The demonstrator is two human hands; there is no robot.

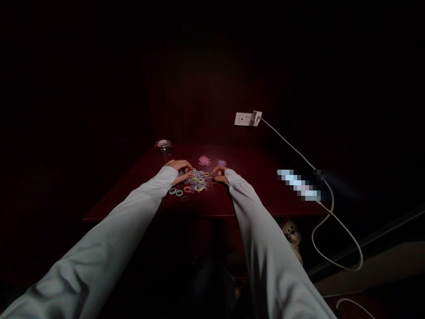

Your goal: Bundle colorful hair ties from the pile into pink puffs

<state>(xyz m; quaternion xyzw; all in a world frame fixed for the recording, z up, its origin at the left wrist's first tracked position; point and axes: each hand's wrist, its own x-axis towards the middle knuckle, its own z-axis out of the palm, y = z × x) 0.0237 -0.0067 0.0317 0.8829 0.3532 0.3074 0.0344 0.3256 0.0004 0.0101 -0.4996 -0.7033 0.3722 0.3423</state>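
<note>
A heap of small multicoloured hair ties (199,180) lies on the dark red table between my two hands. My left hand (179,169) is at the heap's left edge, fingers curled and thumb close to the fingertips. Something small and pinkish shows at those fingertips, too small to name. On the heap's right side, my right hand (220,173) is curled with thumb and fingers drawn together; what they pinch, if anything, is hidden. Behind the heap sit a pink bunch of hair ties (204,161) and a smaller purple bunch (221,163).
A clear jar (164,148) with pinkish contents or lid stands at the table's back left. Thicker ring-shaped hair ties (179,193) lie near the front. To the right is a blurred-out device (299,184) with a white cable (288,143) running to a wall socket (244,118).
</note>
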